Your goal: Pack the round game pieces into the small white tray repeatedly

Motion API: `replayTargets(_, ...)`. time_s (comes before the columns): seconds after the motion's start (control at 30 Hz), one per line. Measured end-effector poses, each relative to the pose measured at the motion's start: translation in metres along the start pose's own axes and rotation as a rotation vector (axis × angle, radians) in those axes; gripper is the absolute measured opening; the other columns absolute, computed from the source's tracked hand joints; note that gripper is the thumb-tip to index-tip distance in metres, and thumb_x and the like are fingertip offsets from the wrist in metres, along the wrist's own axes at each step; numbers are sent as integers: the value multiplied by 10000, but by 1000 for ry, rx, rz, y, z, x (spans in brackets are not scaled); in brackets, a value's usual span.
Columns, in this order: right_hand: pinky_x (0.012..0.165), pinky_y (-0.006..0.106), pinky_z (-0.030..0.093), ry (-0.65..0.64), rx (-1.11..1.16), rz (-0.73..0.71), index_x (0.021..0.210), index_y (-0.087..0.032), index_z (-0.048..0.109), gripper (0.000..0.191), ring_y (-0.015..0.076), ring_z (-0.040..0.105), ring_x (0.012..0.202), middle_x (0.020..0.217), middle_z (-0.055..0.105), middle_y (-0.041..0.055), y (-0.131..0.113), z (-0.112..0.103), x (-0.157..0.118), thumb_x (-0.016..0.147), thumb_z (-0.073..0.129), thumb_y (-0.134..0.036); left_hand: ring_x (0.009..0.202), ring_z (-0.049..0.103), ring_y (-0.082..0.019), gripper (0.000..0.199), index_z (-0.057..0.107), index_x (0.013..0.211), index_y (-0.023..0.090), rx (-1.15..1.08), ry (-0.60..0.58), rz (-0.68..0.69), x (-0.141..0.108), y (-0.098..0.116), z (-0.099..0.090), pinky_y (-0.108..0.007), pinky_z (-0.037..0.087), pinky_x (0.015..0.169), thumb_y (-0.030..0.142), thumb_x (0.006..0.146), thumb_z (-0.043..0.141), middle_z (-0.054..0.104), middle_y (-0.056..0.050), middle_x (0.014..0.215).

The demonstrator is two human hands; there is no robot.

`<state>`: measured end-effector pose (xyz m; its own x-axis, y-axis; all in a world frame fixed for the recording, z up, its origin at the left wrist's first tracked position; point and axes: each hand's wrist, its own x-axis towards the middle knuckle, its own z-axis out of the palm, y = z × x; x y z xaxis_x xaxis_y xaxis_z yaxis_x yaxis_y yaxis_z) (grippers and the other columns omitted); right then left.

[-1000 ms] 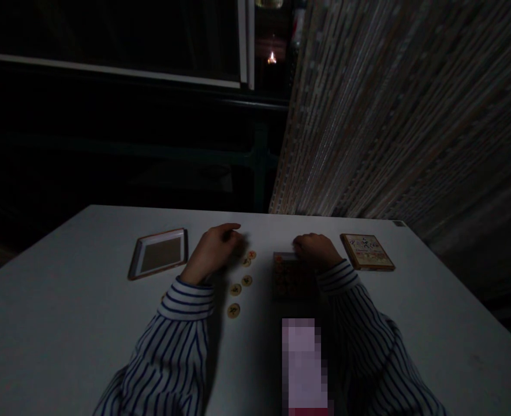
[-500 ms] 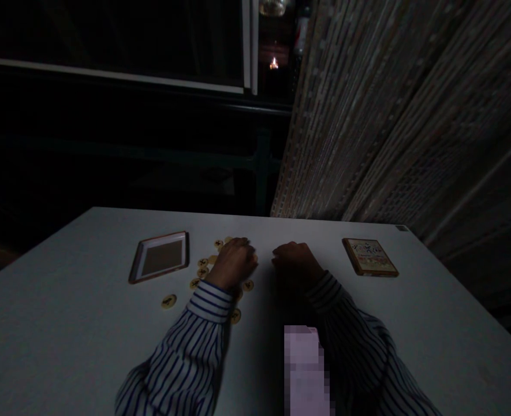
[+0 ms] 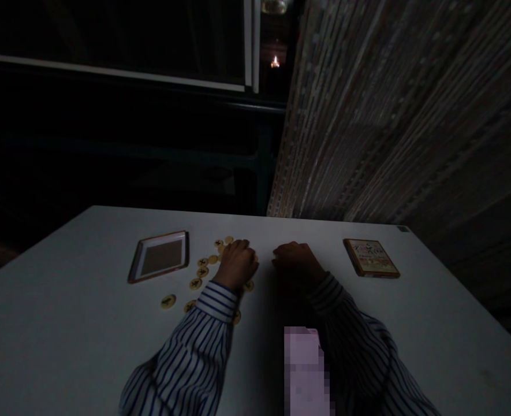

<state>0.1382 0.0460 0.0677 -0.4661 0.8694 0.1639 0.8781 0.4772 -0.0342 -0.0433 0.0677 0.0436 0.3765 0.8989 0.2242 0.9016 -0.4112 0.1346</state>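
Over the right side of a loose group of round wooden Chinese chess pieces (image 3: 202, 271) is my left hand (image 3: 238, 264), its fingers curled downward. By its fingertips shows the pale edge of a piece; palm and forearm cover others. My right hand (image 3: 297, 263) rests on the table just to the right, apart from the left one. Its fingers are closed and in deep shadow, so anything inside is hidden. A lone piece (image 3: 167, 301) lies left of the group, and another piece (image 3: 249, 285) is just below my left hand.
An open shallow tin lid (image 3: 137, 263) lies on the white table (image 3: 86, 346) at left, and a flat printed box (image 3: 371, 258) at right. A pixelated pinkish object (image 3: 307, 370) is at the near edge. Behind hangs a string curtain (image 3: 346, 115); a small flame (image 3: 275, 62) glows beyond.
My left hand has shifted slightly right and down, uncovering more pieces on its left side. My right hand stays in nearly the same place.
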Motion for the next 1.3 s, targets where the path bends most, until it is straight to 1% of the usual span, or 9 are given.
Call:
replayTargets(0.2,751,318,323,-39,-12,13,1016,-210,551,267,186,501,946,1039,589,69,2,1,2,839,413,-355,1003,477,-234,233,641,780,154,14,4,14,-1,1,-1,-378,342,883,278,755,445,570,-116,1020)
replayTargets(0.33,764,319,323,-8,2,13,1022,-212,554,264,186,504,952,1049,592,65,2,-2,0,845,408,-342,973,493,-229,218,643,742,162,18,11,11,-1,2,-2,-375,359,864,262,748,450,579,-108,987)
replayTargets(0.43,762,323,327,-17,0,13,1027,-206,556,274,190,508,952,1051,596,67,2,-5,-1,847,401,-343,969,499,-231,239,646,730,163,15,24,15,-1,2,-1,-377,368,857,263,762,432,580,-113,995)
replayTargets(0.63,761,328,333,-66,-6,31,1051,-206,553,292,199,506,959,1078,587,76,3,-7,2,846,397,-342,1003,496,-235,259,650,779,152,12,31,25,0,0,2,-377,360,881,263,773,416,577,-123,1046)
replayTargets(0.73,765,326,332,-55,-5,39,1046,-207,555,288,197,504,963,1088,583,74,5,-6,2,838,414,-346,1022,490,-241,252,650,808,153,2,32,25,0,0,1,-382,350,893,259,765,426,574,-121,1070)
replayTargets(0.83,768,324,332,-25,-2,43,1042,-208,554,279,193,507,956,1076,591,63,6,-6,1,831,435,-345,1031,489,-240,257,643,856,156,-22,56,36,1,1,-1,-385,345,897,254,767,422,577,-116,1074)
replayTargets(1.03,768,315,336,-16,-12,66,1048,-202,556,283,186,514,952,1067,598,63,7,-9,0,831,438,-338,1019,501,-228,258,622,886,172,-78,132,56,3,5,-6,-387,332,910,259,788,400,579,-90,1091)
replayTargets(1.17,776,316,337,-17,-16,81,1051,-204,559,296,190,517,955,1070,599,65,9,-9,2,835,422,-353,994,512,-222,268,598,956,169,-124,159,68,3,9,-13,-380,342,894,252,795,401,588,-83,1074)
replayTargets(1.3,781,308,336,-2,-12,91,1041,-200,567,299,185,523,950,1049,609,68,11,-10,2,844,392,-341,964,522,-212,258,593,955,169,-180,179,78,3,14,-21,-366,359,870,256,797,409,601,-80,1037)
